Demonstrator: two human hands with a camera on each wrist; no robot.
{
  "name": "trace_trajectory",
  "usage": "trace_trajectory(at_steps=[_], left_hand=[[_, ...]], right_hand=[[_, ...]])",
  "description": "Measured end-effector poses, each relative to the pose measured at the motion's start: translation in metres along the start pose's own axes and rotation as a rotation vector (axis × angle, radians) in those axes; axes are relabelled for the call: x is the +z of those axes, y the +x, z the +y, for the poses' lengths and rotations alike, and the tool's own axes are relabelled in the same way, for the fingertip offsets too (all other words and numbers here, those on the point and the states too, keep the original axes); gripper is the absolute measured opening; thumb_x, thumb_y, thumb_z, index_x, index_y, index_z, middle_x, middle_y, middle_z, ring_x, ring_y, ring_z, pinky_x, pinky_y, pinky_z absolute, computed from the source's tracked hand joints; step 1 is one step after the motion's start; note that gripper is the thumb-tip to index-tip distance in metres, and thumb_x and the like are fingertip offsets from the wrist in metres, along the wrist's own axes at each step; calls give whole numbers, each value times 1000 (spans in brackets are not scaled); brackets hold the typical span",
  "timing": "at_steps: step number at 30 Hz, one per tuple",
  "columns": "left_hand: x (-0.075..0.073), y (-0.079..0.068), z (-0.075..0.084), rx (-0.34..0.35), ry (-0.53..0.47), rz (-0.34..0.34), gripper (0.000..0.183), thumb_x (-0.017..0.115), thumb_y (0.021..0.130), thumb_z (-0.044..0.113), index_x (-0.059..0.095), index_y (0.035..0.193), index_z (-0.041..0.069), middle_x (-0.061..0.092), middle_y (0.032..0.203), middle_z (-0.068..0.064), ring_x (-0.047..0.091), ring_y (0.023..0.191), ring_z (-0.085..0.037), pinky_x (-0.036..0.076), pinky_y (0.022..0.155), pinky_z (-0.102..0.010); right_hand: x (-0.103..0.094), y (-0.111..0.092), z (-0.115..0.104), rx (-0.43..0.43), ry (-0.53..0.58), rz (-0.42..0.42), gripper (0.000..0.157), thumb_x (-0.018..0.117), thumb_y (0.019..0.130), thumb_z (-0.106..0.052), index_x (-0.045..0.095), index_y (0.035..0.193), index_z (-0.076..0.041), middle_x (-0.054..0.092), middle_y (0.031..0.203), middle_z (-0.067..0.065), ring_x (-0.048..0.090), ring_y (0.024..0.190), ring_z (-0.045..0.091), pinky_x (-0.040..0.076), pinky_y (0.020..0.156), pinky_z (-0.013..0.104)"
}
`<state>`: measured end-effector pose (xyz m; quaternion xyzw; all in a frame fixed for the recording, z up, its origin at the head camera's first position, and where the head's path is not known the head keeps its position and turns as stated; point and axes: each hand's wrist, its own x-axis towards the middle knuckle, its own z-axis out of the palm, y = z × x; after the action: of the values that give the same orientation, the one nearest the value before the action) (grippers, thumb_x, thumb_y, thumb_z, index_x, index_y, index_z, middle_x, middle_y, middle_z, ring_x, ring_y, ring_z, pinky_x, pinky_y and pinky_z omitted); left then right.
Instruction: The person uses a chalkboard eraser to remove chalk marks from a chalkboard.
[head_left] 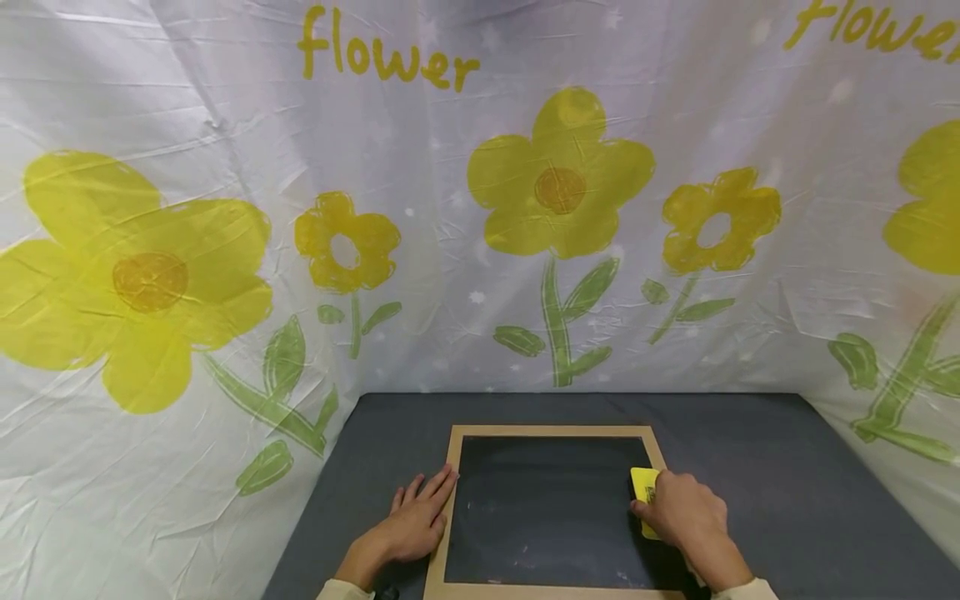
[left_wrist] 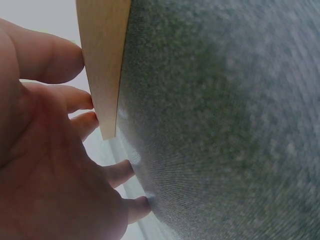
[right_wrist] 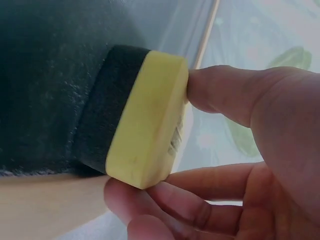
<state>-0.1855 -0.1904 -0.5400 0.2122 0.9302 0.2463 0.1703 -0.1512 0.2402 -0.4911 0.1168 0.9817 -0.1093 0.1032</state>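
A chalkboard point(head_left: 547, 508) with a light wooden frame point(head_left: 555, 431) lies on the dark cloth. My right hand point(head_left: 690, 512) grips a yellow blackboard eraser point(head_left: 640, 483) at the board's right side. In the right wrist view, thumb and fingers pinch the eraser's yellow back point(right_wrist: 145, 120), while its black felt point(right_wrist: 107, 110) rests against the board beside the frame. My left hand point(head_left: 416, 525) lies at the frame's left edge with its fingers extended. Seen from the left wrist, the thumb and two fingertips touch the frame's outer side point(left_wrist: 105, 60); the other two fingers reach the cloth.
Dark grey cloth point(head_left: 765, 467) covers the table around the board. Behind and on both sides hangs a white curtain point(head_left: 442, 317) printed with yellow flowers. Faint chalk marks point(head_left: 622, 575) and white specks show on the board's lower part.
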Motion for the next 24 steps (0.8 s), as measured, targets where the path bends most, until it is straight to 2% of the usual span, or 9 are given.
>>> trace_trajectory(at_steps=[7,13,24], left_hand=[[1,1,-1,1,12,5,66,52,113,18,30,175,12,21,184,-9,16,163,-59,9,122,-86],[1,2,-2,9,6,11,65,52,113,18,31,175,12,22,184,-10,16,163,-60,8,122,-86],[1,2,-2,11,9,18,66,53,112,18,31,175,13,23,184,-9,17,163,-59,9,122,-86]], right_hand=[[3,-1,-4,-11,-29,16,54,82,94,-50,72,102,2,66,84,12,63,73,27,56,65,46],[5,-3,-10,-47,-40,70,48,81,95,-45,71,96,1,65,81,13,63,72,29,56,65,49],[13,-6,-27,-124,-73,151,44,83,94,-42,73,96,1,65,81,15,65,70,31,58,64,53]])
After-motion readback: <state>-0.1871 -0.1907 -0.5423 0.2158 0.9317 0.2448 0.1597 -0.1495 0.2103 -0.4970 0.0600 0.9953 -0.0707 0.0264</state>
